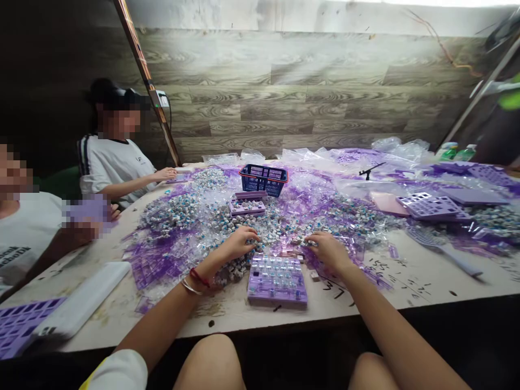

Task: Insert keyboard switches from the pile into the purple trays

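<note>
A purple keyboard-like plate [277,279] lies on the table in front of me, with clear-topped switch-like pieces in many of its slots. Beyond its left corner, my left hand [239,242] is closed, fingertips curled in a heap of small white-and-blue pieces [233,266] that look like keyboard switches. My right hand [328,249] is beyond the plate's right corner, its fingers bent together over more loose pieces. Whatever either set of fingertips pinches is too small to make out. One loose piece [314,276] rests right of the plate.
A dark blue basket [263,180] stands behind a purple case [247,207]. Purple frames [433,207] and a grey-handled tool [447,253] lie right. A long white box [83,298] lies left, near two seated people [117,162]. Clear plastic bags [304,157] line the back.
</note>
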Available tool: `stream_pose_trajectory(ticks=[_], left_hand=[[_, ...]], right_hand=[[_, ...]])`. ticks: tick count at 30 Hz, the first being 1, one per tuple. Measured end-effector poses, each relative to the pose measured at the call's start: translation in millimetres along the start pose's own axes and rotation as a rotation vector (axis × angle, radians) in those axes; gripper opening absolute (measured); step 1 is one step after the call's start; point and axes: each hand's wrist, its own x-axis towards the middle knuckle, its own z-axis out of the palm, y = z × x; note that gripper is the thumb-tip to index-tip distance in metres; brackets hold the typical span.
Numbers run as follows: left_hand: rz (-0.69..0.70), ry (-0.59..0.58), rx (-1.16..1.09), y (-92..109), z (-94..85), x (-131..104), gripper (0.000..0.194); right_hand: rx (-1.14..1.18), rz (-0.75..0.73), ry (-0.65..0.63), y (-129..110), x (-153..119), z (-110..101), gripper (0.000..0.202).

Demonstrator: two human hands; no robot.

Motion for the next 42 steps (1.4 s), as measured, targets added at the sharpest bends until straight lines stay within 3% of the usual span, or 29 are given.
stream_pose_trajectory(ticks=[8,22,27,35,42], left_hand=[[0.023,-0.054,-0.012,0,1.4,-2,0.017],[0.004,-0.001,0.048,4,2.9,-3,0.029],[-0.005,0.005,0.107,3,1.8,-5,0.024],[-0.012,-0.008,0.164,5,0.7,-10,0.022],[0.078,-0.082,0.08,9,1.8,-8,0.025]], right_hand=[[-0.094,0.059,0.054,-18,5,7,0.014],[-0.058,0.132,0.071,-14,1,3,0.023],[0.004,0.093,0.149,-10,3,6,0.022],[0.305,-0.032,0.23,-6,8,10,0.023],[0.389,-0.113,0.187,-12,8,12,0.021]])
